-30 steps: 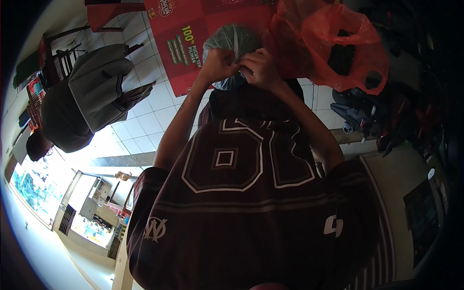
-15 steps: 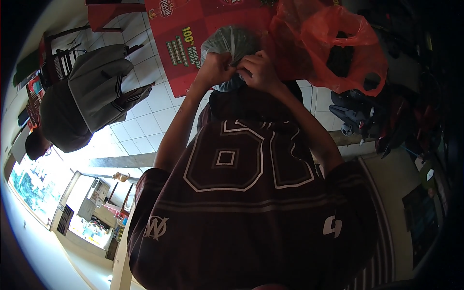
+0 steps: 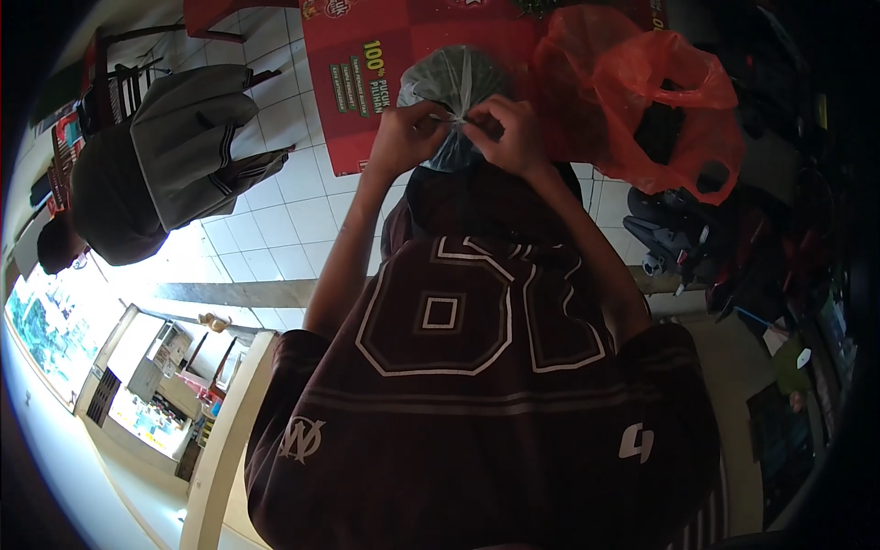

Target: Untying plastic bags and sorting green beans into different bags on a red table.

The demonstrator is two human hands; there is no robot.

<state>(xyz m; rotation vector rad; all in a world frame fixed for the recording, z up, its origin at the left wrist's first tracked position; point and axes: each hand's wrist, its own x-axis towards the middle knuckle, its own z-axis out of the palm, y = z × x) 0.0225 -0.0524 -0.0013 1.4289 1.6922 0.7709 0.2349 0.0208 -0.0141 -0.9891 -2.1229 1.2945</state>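
Note:
A rounded clear plastic bag (image 3: pixel 449 78) with dark greenish contents rests near the front edge of the red table (image 3: pixel 353 133). Its top is gathered to a twisted neck between my hands. My left hand (image 3: pixel 408 139) pinches at the left of this neck, thumb and forefinger pressed together. From the other side my right hand (image 3: pixel 510 136) pinches too, its fingertips close to the neck. A thin dark strand seems to run at the left fingertips; what it is cannot be made out.
Right of the bag, a translucent orange-red carrier bag (image 3: pixel 632 101) with handles lies over the table's edge. A motorcycle (image 3: pixel 655 229) stands beyond on the right. To the left, a person in grey shorts (image 3: pixel 188 151) is on the white tiled floor (image 3: pixel 275 206), near dark chairs.
My hands have moved slightly apart, uncovering the bag's gathered neck between them. The whole view has shifted a little, so the table and bags appear farther right.

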